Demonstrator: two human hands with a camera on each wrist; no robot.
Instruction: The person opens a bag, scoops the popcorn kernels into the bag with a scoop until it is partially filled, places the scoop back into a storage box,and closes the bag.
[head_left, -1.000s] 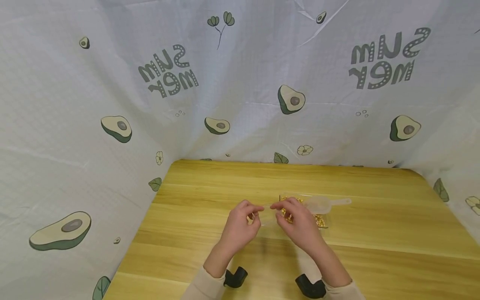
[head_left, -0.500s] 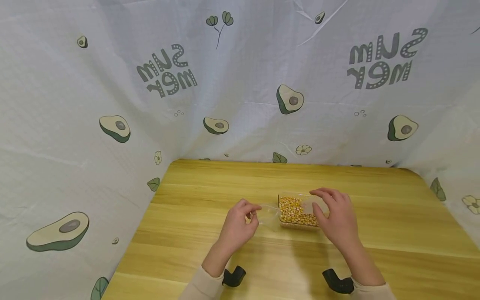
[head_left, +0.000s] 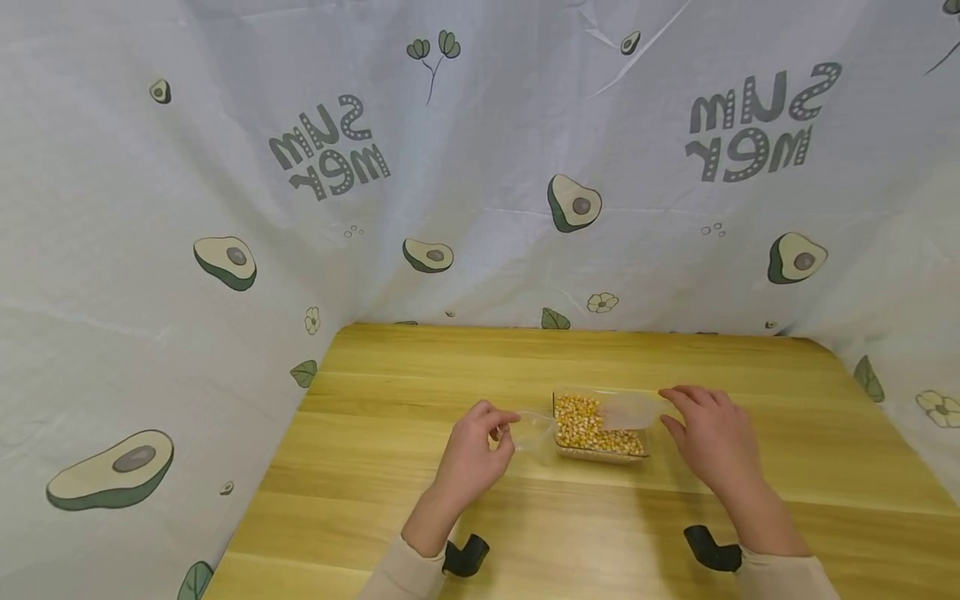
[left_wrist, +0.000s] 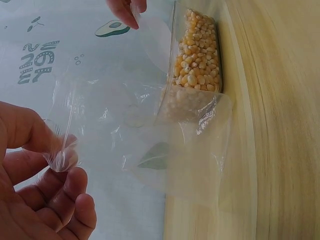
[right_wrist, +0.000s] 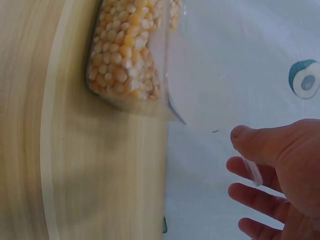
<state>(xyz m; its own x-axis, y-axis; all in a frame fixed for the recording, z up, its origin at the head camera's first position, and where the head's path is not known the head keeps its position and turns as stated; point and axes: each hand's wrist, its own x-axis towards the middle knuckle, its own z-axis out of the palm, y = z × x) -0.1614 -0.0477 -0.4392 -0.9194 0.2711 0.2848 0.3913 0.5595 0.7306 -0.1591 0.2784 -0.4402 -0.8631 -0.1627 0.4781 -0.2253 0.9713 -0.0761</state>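
Observation:
My left hand (head_left: 476,446) pinches the edge of a clear plastic bag (left_wrist: 145,130) between thumb and fingers. The bag hangs thin and see-through, partly in front of a clear rectangular container (head_left: 603,457) of corn kernels (head_left: 581,421). In the container, on the kernels, lies a translucent scoop (head_left: 630,410), its handle to the right. My right hand (head_left: 716,437) is at that handle. In the right wrist view the handle (right_wrist: 253,171) lies between the thumb and the spread fingers (right_wrist: 257,200), with a gap showing between them.
The container stands on a wooden table (head_left: 420,367) with a pale avocado-print cloth (head_left: 495,167) behind and at the sides. Black elbow-shaped pieces (head_left: 467,555) sit by both wrists.
My right hand has let go of the bag and moved right, across the container to the scoop's handle. The left hand has stayed in place, still holding the bag.

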